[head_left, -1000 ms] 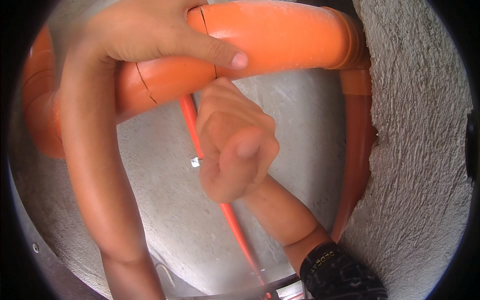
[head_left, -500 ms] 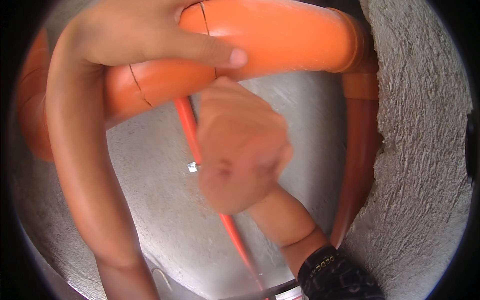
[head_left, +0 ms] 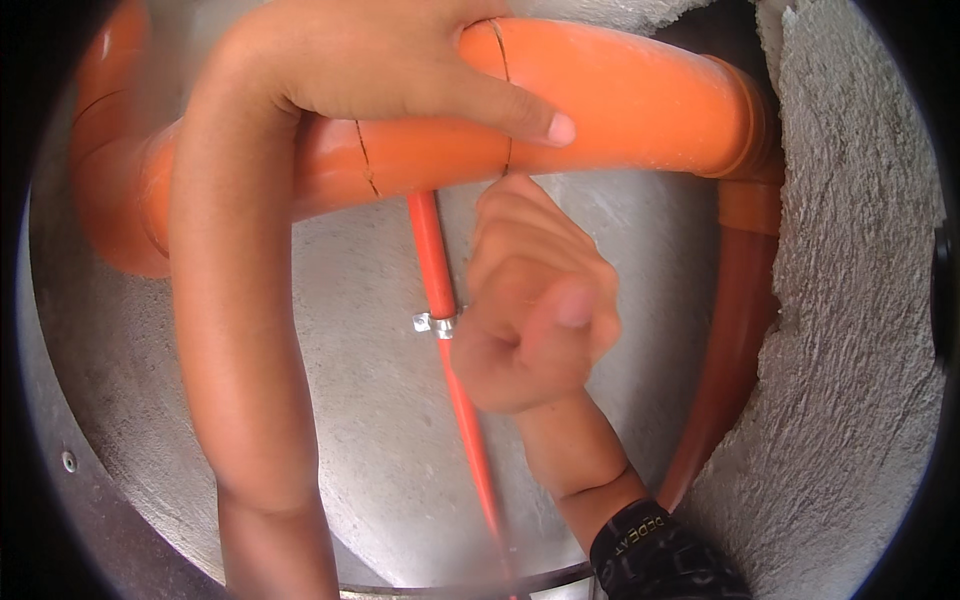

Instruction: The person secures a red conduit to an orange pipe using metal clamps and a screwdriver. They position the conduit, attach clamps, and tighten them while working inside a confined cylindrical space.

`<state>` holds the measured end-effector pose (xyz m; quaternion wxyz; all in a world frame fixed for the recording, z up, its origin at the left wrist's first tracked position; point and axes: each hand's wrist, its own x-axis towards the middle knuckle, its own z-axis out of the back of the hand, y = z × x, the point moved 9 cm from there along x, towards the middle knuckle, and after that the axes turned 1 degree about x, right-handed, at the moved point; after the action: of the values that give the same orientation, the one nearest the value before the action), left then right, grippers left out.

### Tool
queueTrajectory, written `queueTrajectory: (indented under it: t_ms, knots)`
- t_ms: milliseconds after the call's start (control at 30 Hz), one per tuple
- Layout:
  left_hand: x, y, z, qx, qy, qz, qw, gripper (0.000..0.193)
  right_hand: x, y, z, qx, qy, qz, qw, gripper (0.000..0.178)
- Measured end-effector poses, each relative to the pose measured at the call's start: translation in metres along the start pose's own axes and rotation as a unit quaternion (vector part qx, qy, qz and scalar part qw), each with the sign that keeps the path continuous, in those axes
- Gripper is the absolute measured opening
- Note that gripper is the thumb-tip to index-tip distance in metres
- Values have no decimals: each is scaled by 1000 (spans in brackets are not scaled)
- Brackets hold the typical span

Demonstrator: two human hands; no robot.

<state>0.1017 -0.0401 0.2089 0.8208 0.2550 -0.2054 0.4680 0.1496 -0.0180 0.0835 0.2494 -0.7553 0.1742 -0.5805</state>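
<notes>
A thick orange plastic pipe (head_left: 620, 100) runs across the upper part of the view, with thin dark lines around it. My left hand (head_left: 370, 65) lies over the pipe and grips it, its thumb stretched along the near side across one dark line. The other fingers are mostly hidden behind the pipe. Just below that line, my right hand (head_left: 540, 290) is closed in a fist, its knuckles up against the pipe's underside. Whatever it may hold cannot be seen. A dark patterned sleeve (head_left: 665, 555) covers the right forearm.
Behind the hands, a thin red-orange tube (head_left: 432, 255) slants down a grey wall, held by a metal clamp (head_left: 437, 324). Orange elbow pipes bend away at left (head_left: 115, 190) and right (head_left: 735, 270). Rough grey concrete (head_left: 850, 300) borders the right side.
The whole view has shifted, so pipe and hands appear farther right. My right fist stays under the same dark line, turned slightly, with its thumb now showing. The left hand keeps its hold.
</notes>
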Motion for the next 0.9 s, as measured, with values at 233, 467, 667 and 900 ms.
queueTrajectory:
  t_ms: [233,467,667,900]
  knots:
    - [-22,-8,-2,63,-84,-134,985,82,-7,-11,6,26,-33,-46,998,59]
    - [-17,-15,4,29,-44,-135,989,81,5,-38,36,309,-126,-128,934,54]
    - [-9,-1,6,76,-97,-169,978,80,0,0,8,10,-65,16,998,53]
    - [2,35,11,66,-123,-153,978,70,1,-37,27,268,-140,-112,947,50]
